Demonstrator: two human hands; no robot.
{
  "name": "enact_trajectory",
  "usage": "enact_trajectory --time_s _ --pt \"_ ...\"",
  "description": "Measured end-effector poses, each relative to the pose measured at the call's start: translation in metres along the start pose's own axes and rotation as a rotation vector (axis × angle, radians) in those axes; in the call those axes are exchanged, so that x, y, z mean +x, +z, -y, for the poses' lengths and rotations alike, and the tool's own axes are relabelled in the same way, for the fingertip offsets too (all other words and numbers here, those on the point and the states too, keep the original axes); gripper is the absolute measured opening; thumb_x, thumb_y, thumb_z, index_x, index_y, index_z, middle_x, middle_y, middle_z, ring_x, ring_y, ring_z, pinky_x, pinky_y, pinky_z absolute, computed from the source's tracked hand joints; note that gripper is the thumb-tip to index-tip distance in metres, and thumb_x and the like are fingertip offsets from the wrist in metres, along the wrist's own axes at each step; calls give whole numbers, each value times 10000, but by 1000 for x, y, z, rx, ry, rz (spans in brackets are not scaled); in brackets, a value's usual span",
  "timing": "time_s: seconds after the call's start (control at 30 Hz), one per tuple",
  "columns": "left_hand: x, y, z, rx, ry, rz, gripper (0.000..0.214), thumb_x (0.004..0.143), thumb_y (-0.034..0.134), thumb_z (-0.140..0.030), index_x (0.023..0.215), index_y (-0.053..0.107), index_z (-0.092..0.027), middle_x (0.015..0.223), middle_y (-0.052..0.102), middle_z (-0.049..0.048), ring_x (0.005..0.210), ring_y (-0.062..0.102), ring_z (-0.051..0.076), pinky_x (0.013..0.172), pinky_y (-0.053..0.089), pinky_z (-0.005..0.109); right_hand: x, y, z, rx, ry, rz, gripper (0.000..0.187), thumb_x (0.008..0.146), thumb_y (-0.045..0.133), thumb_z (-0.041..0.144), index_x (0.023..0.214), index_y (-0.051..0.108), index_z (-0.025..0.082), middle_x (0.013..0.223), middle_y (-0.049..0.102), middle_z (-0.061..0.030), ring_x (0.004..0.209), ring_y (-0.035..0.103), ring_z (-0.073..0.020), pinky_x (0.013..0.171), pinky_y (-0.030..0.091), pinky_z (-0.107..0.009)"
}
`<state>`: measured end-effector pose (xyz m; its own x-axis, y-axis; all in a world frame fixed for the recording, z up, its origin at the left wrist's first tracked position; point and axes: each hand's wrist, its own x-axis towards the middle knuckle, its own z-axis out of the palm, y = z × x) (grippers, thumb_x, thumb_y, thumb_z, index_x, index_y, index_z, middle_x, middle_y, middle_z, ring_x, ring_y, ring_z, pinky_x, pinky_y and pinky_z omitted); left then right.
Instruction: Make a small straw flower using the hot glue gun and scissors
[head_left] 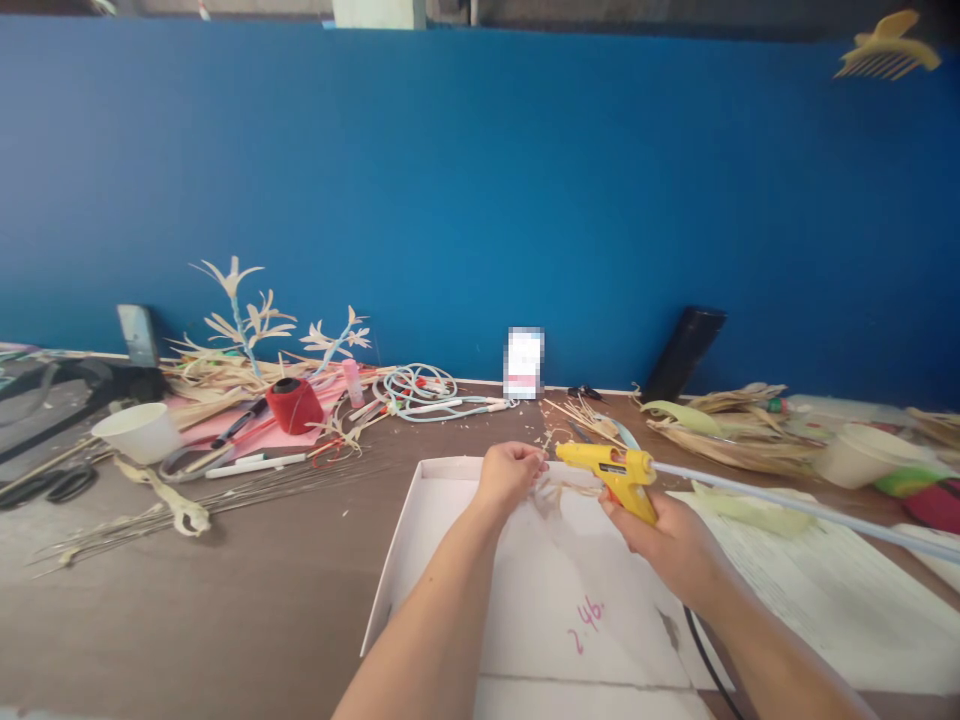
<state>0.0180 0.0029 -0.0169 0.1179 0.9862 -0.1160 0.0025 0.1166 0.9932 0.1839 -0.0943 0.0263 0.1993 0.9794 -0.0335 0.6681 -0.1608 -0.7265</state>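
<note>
My right hand (667, 545) grips a yellow hot glue gun (607, 465) by its handle, the nozzle pointing left. A long whitish glue stick (795, 506) sticks out of the gun's back, and a black cord (705, 655) hangs below. Just left of the nozzle, my left hand (512, 475) is closed in a pinch. What sits between its fingertips is too small to make out. Both hands are above a white cardboard box lid (540, 610) marked with pink handwriting. Thin tan strands (566, 490) show on the lid under the nozzle.
Left are a white cup (139, 432), red thread spool (295, 405), scissors (71, 483), thin wires (247, 505) and dried-leaf flowers (244, 320). Coiled pale-blue cord (420, 388) and a phone (523, 363) stand behind the lid. Right are dried husks (720, 440) and printed paper (825, 590).
</note>
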Motion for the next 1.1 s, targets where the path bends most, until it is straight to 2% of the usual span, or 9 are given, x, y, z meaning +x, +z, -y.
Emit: enact_trajectory --time_s 0.2,0.37,0.77,1.1 --pt "0 1 -2 1 -2 -3 118 711 573 -177 695 675 -121 617 630 30 472 465 64 487 390 183 -1 2 -1 -5 -2 -29 329 739 504 490 856 632 210 545 570 23 547 547 -174 510 403 -256" --pt "1 1 0 -7 -3 0 121 708 577 -185 717 681 -122 636 641 39 502 494 75 497 402 182 -1 0 1 8 -6 -3 338 734 513 467 905 636 203 567 586 12 571 557 -183 507 407 -254" --pt "2 1 2 -9 7 1 114 703 581 -188 700 674 -123 622 635 33 473 461 63 489 393 179 0 2 -2 1 -11 -14 316 737 499 484 839 619 209 532 561 21 536 541 -173 486 387 -250" --pt "-1 1 -1 14 -11 12 108 716 601 -207 678 664 -127 613 635 27 464 448 57 474 379 169 -3 5 3 15 -13 -97 321 745 486 485 839 609 205 503 530 24 512 528 -177 485 374 -265"
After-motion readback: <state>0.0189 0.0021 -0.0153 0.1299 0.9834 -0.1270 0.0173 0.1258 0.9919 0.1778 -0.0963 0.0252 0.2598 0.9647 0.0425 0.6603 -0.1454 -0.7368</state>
